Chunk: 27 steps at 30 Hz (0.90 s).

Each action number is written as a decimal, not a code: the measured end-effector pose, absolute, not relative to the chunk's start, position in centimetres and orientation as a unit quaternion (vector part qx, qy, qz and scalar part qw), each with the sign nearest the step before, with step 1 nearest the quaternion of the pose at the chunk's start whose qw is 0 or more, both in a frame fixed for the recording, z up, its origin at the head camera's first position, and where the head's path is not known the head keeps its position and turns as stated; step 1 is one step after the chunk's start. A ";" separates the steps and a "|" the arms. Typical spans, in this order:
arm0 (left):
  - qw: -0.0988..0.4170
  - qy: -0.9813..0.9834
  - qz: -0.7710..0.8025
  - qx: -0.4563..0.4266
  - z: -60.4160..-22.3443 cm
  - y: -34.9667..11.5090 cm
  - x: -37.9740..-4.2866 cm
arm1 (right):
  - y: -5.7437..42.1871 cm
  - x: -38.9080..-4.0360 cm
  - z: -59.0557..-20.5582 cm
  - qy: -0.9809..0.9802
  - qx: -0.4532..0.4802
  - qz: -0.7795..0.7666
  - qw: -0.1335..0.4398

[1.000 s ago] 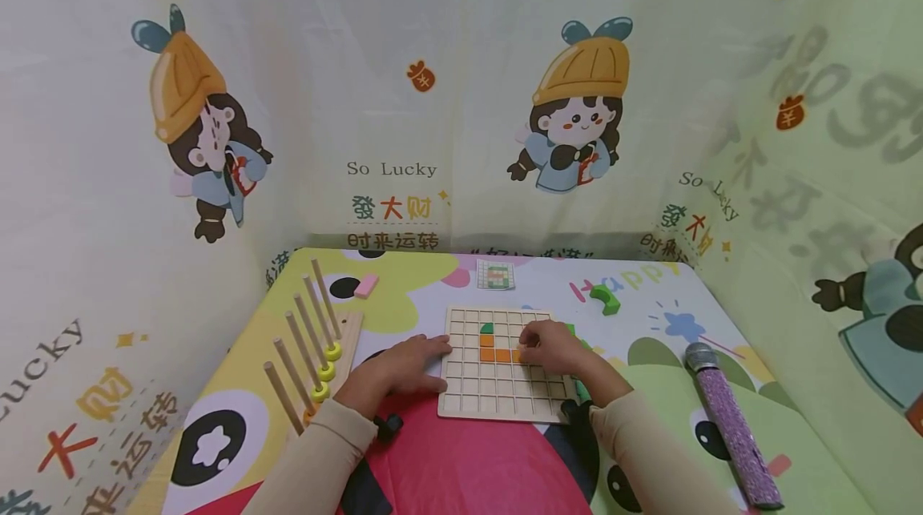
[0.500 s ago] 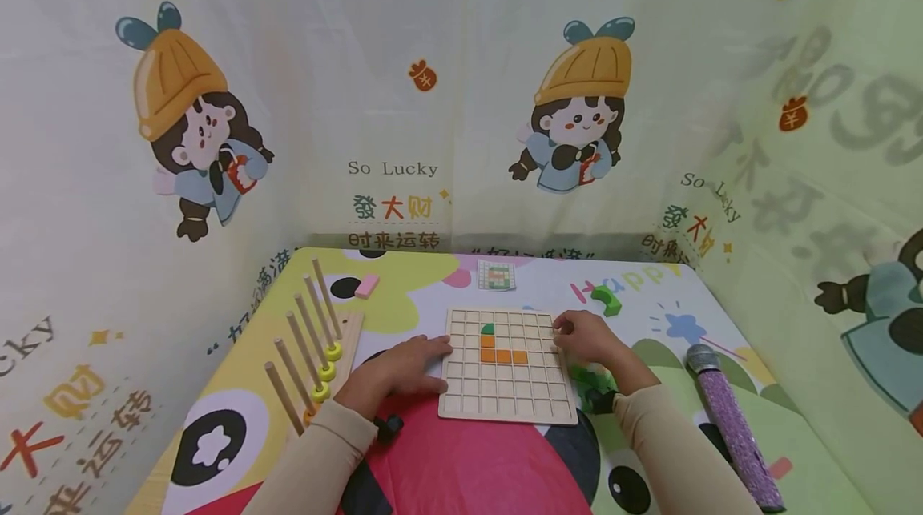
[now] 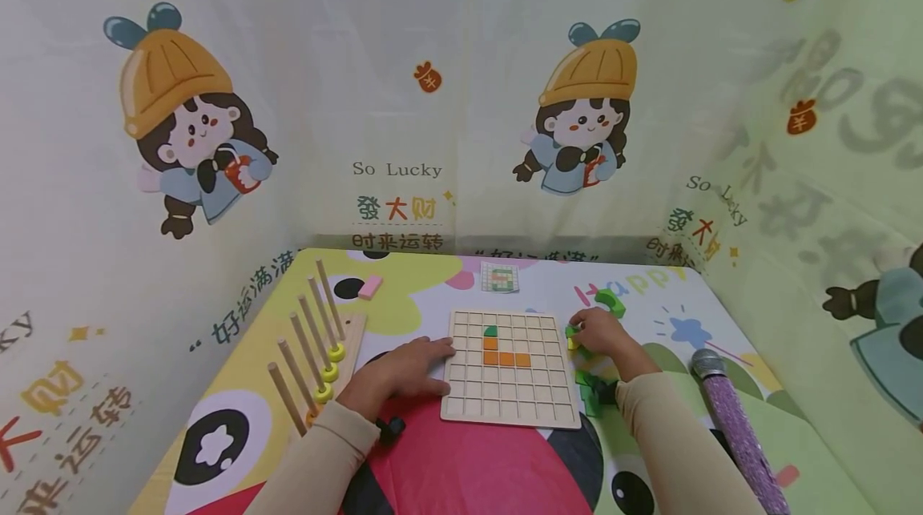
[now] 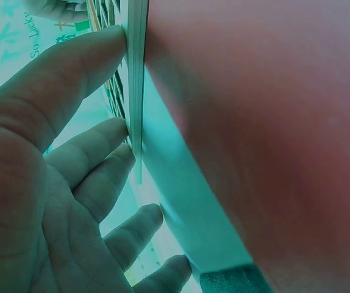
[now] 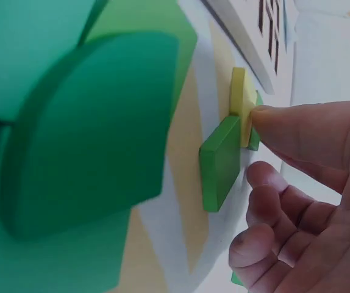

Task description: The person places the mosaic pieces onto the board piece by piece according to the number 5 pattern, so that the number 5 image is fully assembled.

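Observation:
A wooden grid board (image 3: pixel 469 409) lies in the middle of the table. On it several orange square blocks (image 3: pixel 507 359) form an L below one green rounded block (image 3: pixel 490 331). My left hand (image 3: pixel 411 368) rests against the board's left edge; in the left wrist view the thumb and fingertips touch that edge (image 4: pixel 136 91). To the right of the board is my right hand (image 3: pixel 602 331), its thumb touching a yellow block (image 5: pixel 237 91) beside a green diamond-shaped block (image 5: pixel 221 165). Whether a finger pinches the yellow block from behind is hidden.
Large green blocks (image 5: pixel 102 122) lie near the right wrist. A green arch block (image 3: pixel 610 303), a pattern card (image 3: pixel 500 278) and a pink block (image 3: pixel 371 287) lie farther back. Left stands a peg rack (image 3: pixel 352 331) with yellow rings; right lies a glittery purple microphone (image 3: pixel 735 419).
My right hand has left the orange blocks on the board and moved right, to the loose blocks beside it. My left hand has stayed at the board's edge.

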<state>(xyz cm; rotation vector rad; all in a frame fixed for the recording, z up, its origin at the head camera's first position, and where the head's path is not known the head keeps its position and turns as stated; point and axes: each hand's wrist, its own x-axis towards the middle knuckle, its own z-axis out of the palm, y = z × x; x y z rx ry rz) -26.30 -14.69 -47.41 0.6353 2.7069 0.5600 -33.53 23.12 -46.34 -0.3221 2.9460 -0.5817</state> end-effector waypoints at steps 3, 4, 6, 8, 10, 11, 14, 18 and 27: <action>0.152 0.943 0.195 0.222 -47.4 -14.7 -26.4 | 23.1 -33.7 -46.4 0.975 -0.109 -0.180 0.065; 0.151 0.943 0.195 0.222 -47.4 -14.7 -26.4 | 23.1 -33.7 -46.4 0.976 -0.111 -0.175 0.065; 0.151 0.944 0.193 0.222 -47.4 -14.7 -26.4 | 23.0 -33.8 -46.5 0.977 -0.105 -0.174 0.069; 0.151 0.944 0.193 0.223 -47.4 -14.7 -26.3 | 23.0 -33.9 -46.5 0.977 -0.095 -0.175 0.075; 0.152 0.943 0.193 0.223 -47.4 -14.7 -26.3 | 23.0 -33.9 -46.6 0.977 -0.086 -0.180 0.079; 0.153 0.943 0.193 0.223 -47.4 -14.7 -26.3 | 23.0 -34.0 -46.6 0.976 -0.082 -0.183 0.081; 0.154 0.943 0.194 0.223 -47.3 -14.6 -26.3 | 23.1 -34.0 -46.7 0.976 -0.081 -0.187 0.079; 0.151 0.944 0.195 0.219 -47.2 -14.5 -26.2 | 23.1 -34.0 -46.6 0.975 -0.075 -0.193 0.075; 0.159 0.944 0.202 0.208 -47.4 -14.5 -26.3 | 22.7 -33.5 -46.6 0.974 -0.051 -0.206 0.073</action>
